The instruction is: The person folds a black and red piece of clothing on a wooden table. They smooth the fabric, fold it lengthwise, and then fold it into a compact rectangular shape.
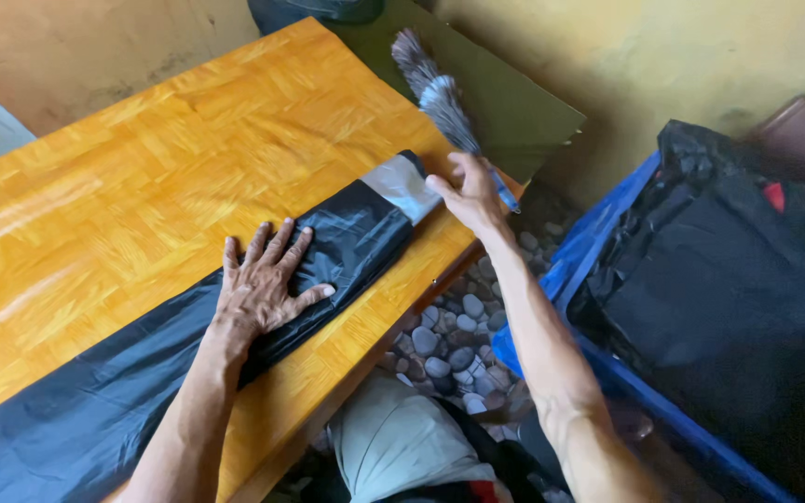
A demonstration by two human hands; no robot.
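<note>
I see wood worktop (pixel 142 186), orange-yellow, shiny, with little square pattern. Long black plastic sheet (pixel 95 410) lies flat on it, running from near corner toward far edge. Grey strip (pixel 404 184) at sheet's far end. My left hand (pixel 263 284) presses flat on sheet.

The worktop (pixel 142 168) lies bare across its far and left stretches, so a hand could pass freely there. Along the near edge a long black plastic sheet (pixel 95 410) runs diagonally toward the right corner, and the left hand (pixel 263 284) presses flat on it, blocking that strip. At the right corner the right hand (pixel 472 191) holds a feather duster (pixel 440 98) tilted up over the edge, closing off that corner. Beyond the near edge, a pebbled floor (pixel 449 349) leaves a narrow gap, hemmed in by a blue tub (pixel 589 251) heaped with black bags (pixel 738 298) just beside it.
</note>
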